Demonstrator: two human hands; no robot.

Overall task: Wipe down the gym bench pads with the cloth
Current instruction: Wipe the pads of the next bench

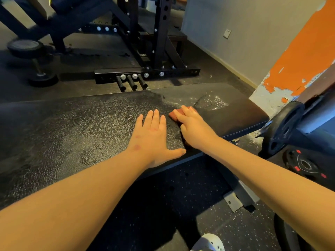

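- My left hand [154, 136] lies flat on the bench pad [72, 133], fingers straight and close together, holding nothing. The thumb is spread out along the pad's near edge.
- My right hand [192, 127] is just beside it, towards the pad's right end, bearing down on the cloth [174, 115] with the fingers bent over it.
- The cloth is a small reddish-brown wad, mostly hidden under my palm. One corner shows past my fingertips and a sliver shows below the heel of the hand.
- The pad is black with a pebbled, leather-like grain. A pale, dusty, mottled film covers most of it to the left of my hands.
- Right of the cloth the surface looks darker and smoother, apart from a patch of white specks [212, 102] near the far edge.
- Beneath the pad, a grey metal foot [235, 198] of the bench sits on the speckled rubber floor [181, 196]; the toe of my pale shoe [208, 241] shows at the bottom.
- Off the right end, a black weight plate [282, 127] stands on edge, and another plate with red marks [304, 165] lies flat on the floor.
- Beyond the pad stands a black rack base [146, 73] with three short pegs, with a dumbbell [30, 60] further left.
- A pillar with peeling orange paint [299, 60] rises at the right.
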